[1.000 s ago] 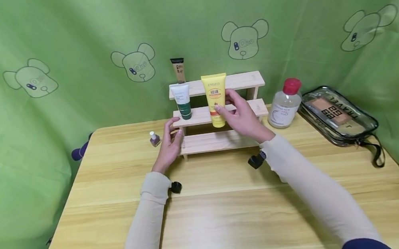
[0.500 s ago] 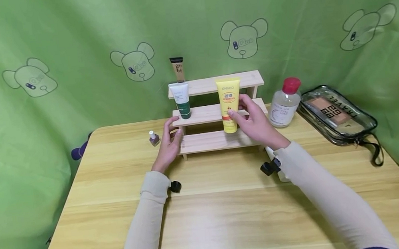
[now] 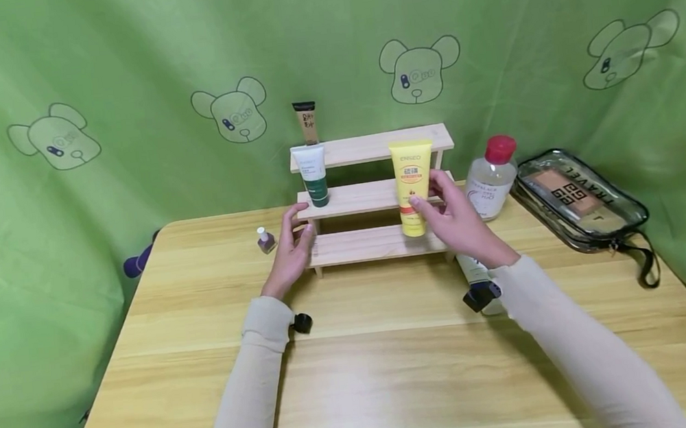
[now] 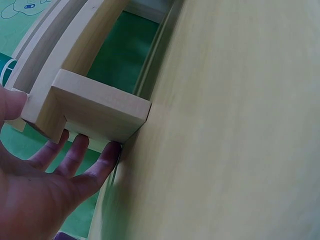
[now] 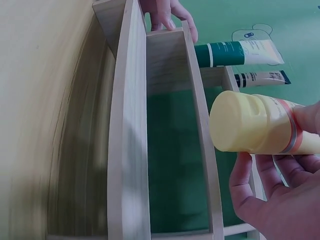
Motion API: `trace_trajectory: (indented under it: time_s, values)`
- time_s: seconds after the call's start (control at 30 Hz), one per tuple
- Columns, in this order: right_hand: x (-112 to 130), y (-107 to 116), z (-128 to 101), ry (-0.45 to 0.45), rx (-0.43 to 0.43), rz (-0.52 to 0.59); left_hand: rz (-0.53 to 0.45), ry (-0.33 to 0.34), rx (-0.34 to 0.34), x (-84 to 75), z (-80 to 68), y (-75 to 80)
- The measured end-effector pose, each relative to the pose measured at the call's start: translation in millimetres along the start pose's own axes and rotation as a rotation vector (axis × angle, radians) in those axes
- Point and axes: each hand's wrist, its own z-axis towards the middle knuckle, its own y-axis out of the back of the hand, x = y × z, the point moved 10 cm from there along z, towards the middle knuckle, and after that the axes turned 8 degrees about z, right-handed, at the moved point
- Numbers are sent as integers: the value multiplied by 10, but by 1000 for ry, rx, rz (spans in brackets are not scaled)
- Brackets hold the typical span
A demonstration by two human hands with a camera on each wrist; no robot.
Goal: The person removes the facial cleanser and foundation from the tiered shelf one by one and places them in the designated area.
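Observation:
My right hand [image 3: 431, 196] grips a yellow tube [image 3: 413, 186], cap down, in front of the right part of a three-step wooden shelf [image 3: 368, 148]. The tube's cap sits at the height of the lowest step; contact cannot be told. In the right wrist view the yellow tube [image 5: 255, 129] lies between thumb and fingers of the right hand [image 5: 272, 195], close to the shelf [image 5: 132, 125]. My left hand [image 3: 291, 245] holds the shelf's left end, thumb on the middle step. In the left wrist view the left hand [image 4: 45, 182] has its fingers under the shelf's side piece [image 4: 95, 107].
A green-and-white tube [image 3: 313, 174] stands on the middle step, a beige black-capped tube [image 3: 307, 122] on the top. A small nail polish bottle [image 3: 265, 239] stands left of the shelf. Right of it are a red-capped clear bottle [image 3: 491, 177], a transparent pouch [image 3: 577, 198] and a white tube [image 3: 475, 273].
My right hand has carried the yellow tube rightward and slightly lower, from the shelf's middle to its right part. The left hand has stayed at the shelf's left end.

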Motion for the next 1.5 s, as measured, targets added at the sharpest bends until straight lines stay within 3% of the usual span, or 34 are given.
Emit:
trace_trajectory:
  time_s: [0.3,0.7,1.1,1.5]
  values:
    - [-36,231,-156,4,-58,1,-3,-1,-2,-14,-7,7]
    - [-200,435,-313,-61,-101,-3,2,9,-1,26,-18,15]
    - [-446,757,-518,-88,-154,-104,-2,18,5,6,10,9]
    - [-709,936,-704,-187,-129,-214,-5,25,-1,10,6,4]
